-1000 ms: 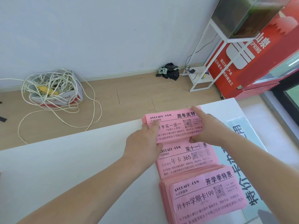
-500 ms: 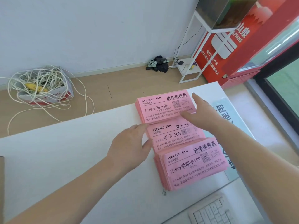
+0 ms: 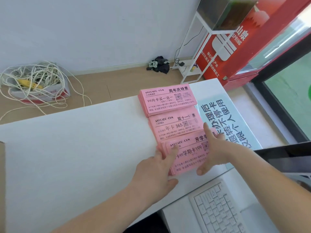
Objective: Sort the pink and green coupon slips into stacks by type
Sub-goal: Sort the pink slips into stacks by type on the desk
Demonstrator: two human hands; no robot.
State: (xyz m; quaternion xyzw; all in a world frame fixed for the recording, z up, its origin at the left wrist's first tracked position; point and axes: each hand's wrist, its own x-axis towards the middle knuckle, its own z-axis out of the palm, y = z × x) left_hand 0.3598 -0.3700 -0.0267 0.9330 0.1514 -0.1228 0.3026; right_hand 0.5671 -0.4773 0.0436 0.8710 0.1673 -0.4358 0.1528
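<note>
Three stacks of pink coupon slips lie in a column on the white table (image 3: 75,148). The far stack (image 3: 166,100) and the middle stack (image 3: 175,126) are untouched. Both hands hold the near stack (image 3: 188,158). My left hand (image 3: 156,172) has its fingers over the stack's left edge, thumb spread below. My right hand (image 3: 213,148) covers the right end, with the thumb at the near edge. No green slips are in view.
A pale blue notice sheet (image 3: 223,118) lies right of the stacks. A white keyboard (image 3: 218,211) sits at the near right, with a dark screen edge (image 3: 286,155) behind it. A box of tangled rope (image 3: 33,84) stands on the floor beyond the table.
Both hands have left the far stack and drawn back toward me, past the middle stack, onto the near stack. The camera has tilted down and now shows the keyboard.
</note>
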